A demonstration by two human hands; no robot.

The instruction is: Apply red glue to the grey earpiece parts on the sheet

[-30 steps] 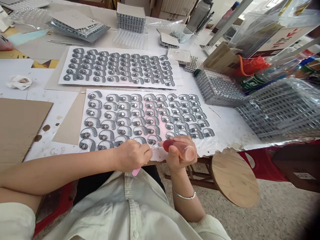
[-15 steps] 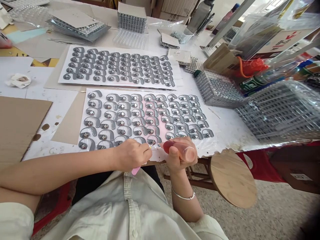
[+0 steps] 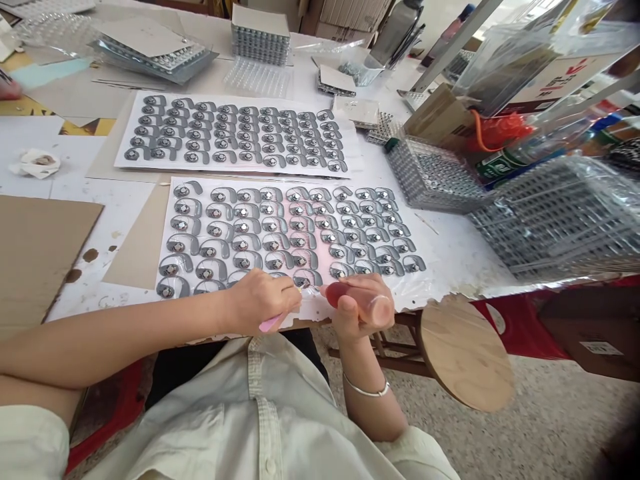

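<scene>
My left hand (image 3: pixel 260 303) grips a thin pink tool (image 3: pixel 273 324), its tip at the front row of a white sheet (image 3: pixel 440 260) covered with several grey hook-shaped parts with metal discs (image 3: pixel 280 227). My right hand (image 3: pixel 357 307) is closed round a small bottle of red liquid (image 3: pixel 350 293), whose clear nozzle points left toward the pink tool's tip. Both hands are at the table's near edge and almost touch each other.
A second sheet of the same grey parts (image 3: pixel 240 133) lies behind the first. Stacked clear trays (image 3: pixel 435 177) and a bagged stack (image 3: pixel 565 220) stand at the right, more trays (image 3: pixel 260 33) at the back. Brown cardboard (image 3: pixel 40 247) lies left. A round wooden stool (image 3: pixel 465 353) stands below right.
My left hand has turned slightly, and the pink tool's tail now lies flatter. The right hand and bottle stay nearly still.
</scene>
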